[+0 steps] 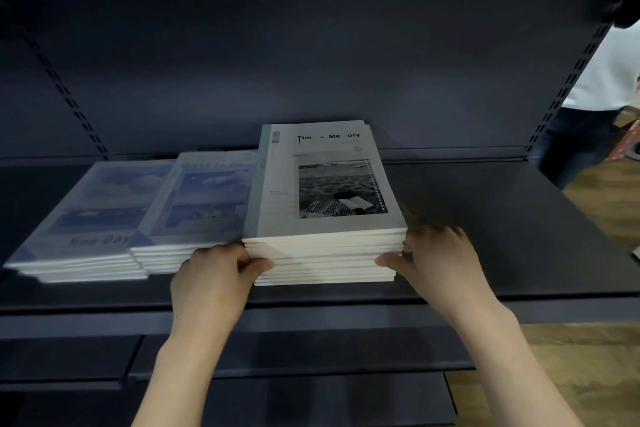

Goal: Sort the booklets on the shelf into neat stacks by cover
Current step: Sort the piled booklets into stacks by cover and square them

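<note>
Booklets lie in three stacks along the dark shelf [502, 218]: a grey stack [323, 218] with a black-and-white photo cover in the middle of the shelf, a blue stack [204, 198] touching its left side, and another blue stack [93, 218], less even, at the far left. The left hand [216, 274] and the right hand [438, 260] grip the grey stack's two front corners, thumbs laid on its front edge and fingers curled round its sides. Bare shelf lies to its right, where a person in a white top [609, 66] stands past the upright.
</note>
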### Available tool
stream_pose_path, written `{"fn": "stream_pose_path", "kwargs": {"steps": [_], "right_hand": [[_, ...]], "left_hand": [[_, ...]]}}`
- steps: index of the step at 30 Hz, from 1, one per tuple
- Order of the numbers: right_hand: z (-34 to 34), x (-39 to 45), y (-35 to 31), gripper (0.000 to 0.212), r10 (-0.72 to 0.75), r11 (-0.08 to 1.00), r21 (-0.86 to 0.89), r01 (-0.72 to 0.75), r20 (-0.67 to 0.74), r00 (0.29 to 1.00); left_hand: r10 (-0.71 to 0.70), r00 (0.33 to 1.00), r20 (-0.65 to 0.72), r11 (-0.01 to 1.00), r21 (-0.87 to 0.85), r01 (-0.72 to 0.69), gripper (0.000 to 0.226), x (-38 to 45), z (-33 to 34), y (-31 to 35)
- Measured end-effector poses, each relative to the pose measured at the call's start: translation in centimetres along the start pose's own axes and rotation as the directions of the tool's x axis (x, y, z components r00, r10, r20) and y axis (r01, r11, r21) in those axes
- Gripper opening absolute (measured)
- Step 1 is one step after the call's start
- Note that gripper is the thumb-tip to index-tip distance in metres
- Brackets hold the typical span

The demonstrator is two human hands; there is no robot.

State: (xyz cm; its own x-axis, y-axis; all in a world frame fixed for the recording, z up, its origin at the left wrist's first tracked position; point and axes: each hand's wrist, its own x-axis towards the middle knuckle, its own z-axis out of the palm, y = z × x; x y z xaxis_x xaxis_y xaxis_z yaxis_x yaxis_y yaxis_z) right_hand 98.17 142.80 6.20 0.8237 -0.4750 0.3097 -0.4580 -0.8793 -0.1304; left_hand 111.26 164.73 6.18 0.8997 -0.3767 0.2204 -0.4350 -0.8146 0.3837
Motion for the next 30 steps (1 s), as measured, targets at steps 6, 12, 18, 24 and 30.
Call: {"fn": "stream_pose_path", "kwargs": {"steps": [6,12,18,24,30], "right_hand": [[-0.8,-0.1,0.1,0.031,-0.009,0.984,0.178,0.001,0.048,0.999],[-0.6,0.2,0.0,0.043,-0.004,0.991,0.136,0.003,0.008,1.000],[-1.4,0.2,-0.5,0.058,0.052,0.988,0.141,-0.060,0.061,0.997],[-1.8,0.3,-0.7,0.052,0.067,0.986,0.145,-0.079,0.088,0.994],[-2.1,0.4,-1.0,0.059,0.082,0.991,0.093,-0.092,0.102,0.991]], "left_hand": [[-0.038,0.999,0.022,0.997,-0.066,0.040,0.026,0.0,0.0,-0.2],[-0.017,0.999,0.027,0.999,-0.047,0.018,0.030,0.1,0.2,-0.3],[0.080,0.997,-0.005,0.996,0.048,-0.079,0.032,0.2,-0.2,-0.2],[0.088,0.996,-0.006,0.996,0.022,-0.088,0.033,0.3,0.0,-0.2],[0.055,0.998,-0.020,0.998,0.023,-0.055,0.031,0.3,0.4,-0.2]]}}
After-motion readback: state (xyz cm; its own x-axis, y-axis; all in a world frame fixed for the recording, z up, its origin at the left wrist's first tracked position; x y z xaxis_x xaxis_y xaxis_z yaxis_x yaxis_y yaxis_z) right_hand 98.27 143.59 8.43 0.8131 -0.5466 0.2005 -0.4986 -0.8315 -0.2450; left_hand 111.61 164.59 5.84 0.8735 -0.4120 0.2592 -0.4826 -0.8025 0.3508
